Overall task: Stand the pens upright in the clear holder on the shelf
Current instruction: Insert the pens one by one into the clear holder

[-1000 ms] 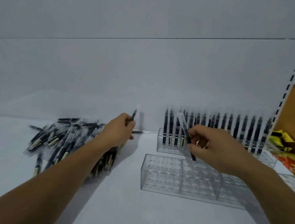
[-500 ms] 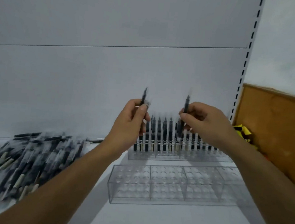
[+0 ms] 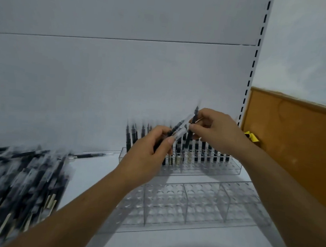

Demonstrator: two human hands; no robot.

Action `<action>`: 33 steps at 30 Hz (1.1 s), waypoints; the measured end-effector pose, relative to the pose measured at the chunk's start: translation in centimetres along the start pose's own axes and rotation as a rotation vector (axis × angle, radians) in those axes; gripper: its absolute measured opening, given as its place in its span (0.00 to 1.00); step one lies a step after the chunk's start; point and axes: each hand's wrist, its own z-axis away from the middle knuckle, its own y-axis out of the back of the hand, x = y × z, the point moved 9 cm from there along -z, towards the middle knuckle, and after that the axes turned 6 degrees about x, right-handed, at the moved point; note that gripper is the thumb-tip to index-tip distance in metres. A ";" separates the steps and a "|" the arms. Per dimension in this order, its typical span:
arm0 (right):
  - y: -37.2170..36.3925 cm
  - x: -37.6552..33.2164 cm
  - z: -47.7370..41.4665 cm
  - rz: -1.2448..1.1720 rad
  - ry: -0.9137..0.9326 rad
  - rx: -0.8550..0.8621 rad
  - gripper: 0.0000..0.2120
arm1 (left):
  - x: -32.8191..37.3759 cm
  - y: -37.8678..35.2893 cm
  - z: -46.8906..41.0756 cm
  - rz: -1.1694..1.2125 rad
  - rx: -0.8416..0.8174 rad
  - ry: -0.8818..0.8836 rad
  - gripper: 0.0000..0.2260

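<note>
Gripping one pen (image 3: 178, 127) each, our left hand (image 3: 148, 151) and right hand (image 3: 216, 131) fingers (image 3: 194, 128) sit clamped mid-barrel; we judge them light, stiff, wrapper-slick.

The white shelf (image 3: 95, 176) carries a loose heap of wrapped pens (image 3: 17, 180) well to the left of the left hand (image 3: 146, 151), with one stray pen (image 3: 91, 155) lying flat behind that heap. Beyond the left hand and the right hand (image 3: 216, 131) stands a clear holder (image 3: 213, 169) with pens upright in it. A second clear holder (image 3: 200, 204) lies just in front of it, below both wrists.

Two hands (image 3: 148, 151) (image 3: 218, 133), two clear holders (image 3: 203, 171) (image 3: 201, 221), many pens (image 3: 17, 180)
</note>
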 end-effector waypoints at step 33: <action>-2.6 -0.7 2.2 0.494 -0.274 -0.119 0.15 | 0.0 0.0 0.0 -0.008 -0.015 -0.001 0.09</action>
